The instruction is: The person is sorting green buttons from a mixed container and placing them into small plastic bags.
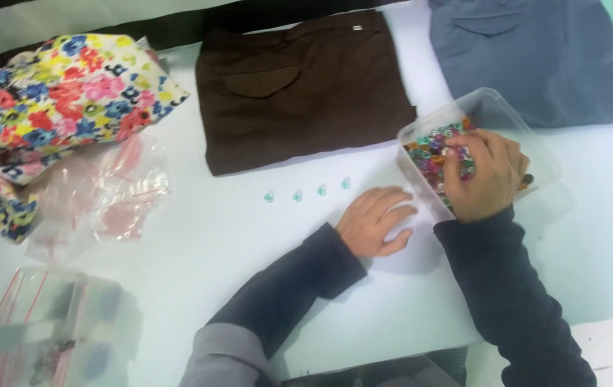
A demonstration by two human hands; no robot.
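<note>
My right hand [482,172] reaches into a clear plastic box [496,107] of small multicoloured beads [428,154]. Its fingers are curled among the beads; whether it pinches one I cannot tell. Flat on the pale table rests my left hand [374,218], fingers spread, just left of the box. Several small teal beads [306,192] lie in a row on the table beyond my left hand.
Folded brown trousers [299,86] lie at the back centre and a folded blue garment [536,54] at the back right. A floral cloth [56,100] sits at the left, with clear zip bags [106,193] beside it and more bags [49,322] near the front left.
</note>
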